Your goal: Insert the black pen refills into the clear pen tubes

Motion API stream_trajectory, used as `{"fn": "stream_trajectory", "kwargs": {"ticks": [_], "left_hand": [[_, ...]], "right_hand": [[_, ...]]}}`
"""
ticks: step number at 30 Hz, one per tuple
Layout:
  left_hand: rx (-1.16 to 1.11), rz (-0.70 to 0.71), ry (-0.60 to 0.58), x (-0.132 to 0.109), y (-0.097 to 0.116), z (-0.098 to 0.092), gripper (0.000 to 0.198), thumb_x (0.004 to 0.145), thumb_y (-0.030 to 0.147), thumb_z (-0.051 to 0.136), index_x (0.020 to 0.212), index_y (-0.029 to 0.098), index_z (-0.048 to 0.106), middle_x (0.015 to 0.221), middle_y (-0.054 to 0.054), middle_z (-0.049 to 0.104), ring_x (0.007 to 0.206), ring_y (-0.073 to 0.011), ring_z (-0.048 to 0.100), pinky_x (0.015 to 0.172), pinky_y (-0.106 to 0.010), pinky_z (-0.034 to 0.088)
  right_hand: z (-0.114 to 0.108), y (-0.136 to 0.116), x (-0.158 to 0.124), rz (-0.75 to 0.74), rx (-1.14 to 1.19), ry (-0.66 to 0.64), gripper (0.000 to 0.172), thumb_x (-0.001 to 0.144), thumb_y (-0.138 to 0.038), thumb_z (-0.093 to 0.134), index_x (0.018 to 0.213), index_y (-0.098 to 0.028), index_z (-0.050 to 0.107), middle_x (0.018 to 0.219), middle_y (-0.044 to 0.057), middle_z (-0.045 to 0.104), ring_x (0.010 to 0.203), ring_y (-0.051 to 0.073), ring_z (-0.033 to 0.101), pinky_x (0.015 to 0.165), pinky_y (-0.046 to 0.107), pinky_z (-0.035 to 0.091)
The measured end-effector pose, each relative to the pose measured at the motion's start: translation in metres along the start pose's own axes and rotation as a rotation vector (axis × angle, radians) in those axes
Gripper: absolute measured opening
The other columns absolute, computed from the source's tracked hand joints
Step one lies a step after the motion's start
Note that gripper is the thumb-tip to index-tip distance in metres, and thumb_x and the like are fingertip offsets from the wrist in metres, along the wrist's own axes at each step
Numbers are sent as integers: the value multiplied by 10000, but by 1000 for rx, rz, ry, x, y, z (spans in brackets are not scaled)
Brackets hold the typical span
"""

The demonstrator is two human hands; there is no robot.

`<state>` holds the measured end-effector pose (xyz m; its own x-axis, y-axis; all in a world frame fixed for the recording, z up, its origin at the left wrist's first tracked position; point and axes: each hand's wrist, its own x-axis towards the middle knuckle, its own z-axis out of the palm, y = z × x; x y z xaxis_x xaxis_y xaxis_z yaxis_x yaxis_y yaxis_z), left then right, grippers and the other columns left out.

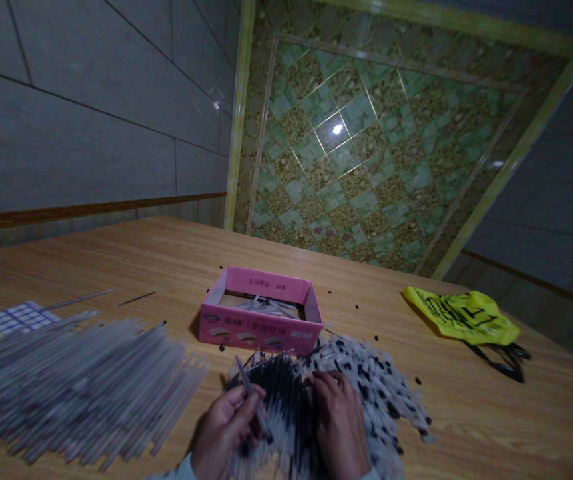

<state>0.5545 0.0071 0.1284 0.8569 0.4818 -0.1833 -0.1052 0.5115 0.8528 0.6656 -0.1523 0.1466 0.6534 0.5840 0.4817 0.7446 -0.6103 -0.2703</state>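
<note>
Hands apart: my left hand (pixel 224 430) is closed on one thin pen rod (pixel 244 377). My right hand (pixel 339 420) rests on the dark rod pile; I cannot tell if it pinches anything.

- Bench (pixel 466 413): large heap of clear tubes (pixel 81 380) at left.
- Rod-and-cap pile (pixel 381 387) under my hands.
- Pink box (pixel 261 333) beyond holds few pieces.

Judgement: most stock is unhandled.

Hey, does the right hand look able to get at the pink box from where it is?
Probably yes. The right hand rests on the pile of small parts just in front of the pink box, whose top is open; nothing stands between them. The left hand holds a thin stick.
</note>
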Motion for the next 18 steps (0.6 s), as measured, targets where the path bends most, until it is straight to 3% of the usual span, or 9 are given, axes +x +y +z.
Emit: {"fn": "stream_trajectory", "kwargs": {"ticks": [4, 11, 15, 18], "left_hand": [[-80, 0, -11, -3, 3, 2, 299, 660, 396, 670, 811, 139, 639, 527, 35, 521, 462, -79, 470, 441, -198, 355], [-97, -21, -111, -7, 3, 4, 303, 723, 421, 593, 836, 144, 640, 511, 37, 486, 410, -83, 471, 403, -200, 305], [-84, -14, -106, -6, 3, 3, 301, 735, 424, 582, 845, 152, 649, 607, 4, 552, 496, -106, 534, 486, -225, 390], [33, 63, -124, -2, 0, -2, 335, 740, 435, 577, 920, 168, 666, 606, 15, 540, 457, -83, 493, 459, -210, 373]], "right_hand": [[12, 21, -3, 25, -96, -40, 545, 615, 54, 437, 989, -280, 651, 1064, 9, 654, 1049, 290, 472, 828, 392, 326], [11, 22, -3, 70, -35, -34, 299, 712, -26, 480, 743, -254, 672, 794, 56, 662, 846, 254, 537, 722, 357, 354], [11, 24, -3, 155, 139, 63, 197, 804, -165, 474, 870, -201, 656, 877, 94, 664, 869, 262, 570, 772, 386, 400], [14, 17, -6, 288, 451, 168, 294, 845, -317, 461, 1038, -148, 607, 1031, 133, 641, 959, 266, 577, 824, 376, 440]]}}
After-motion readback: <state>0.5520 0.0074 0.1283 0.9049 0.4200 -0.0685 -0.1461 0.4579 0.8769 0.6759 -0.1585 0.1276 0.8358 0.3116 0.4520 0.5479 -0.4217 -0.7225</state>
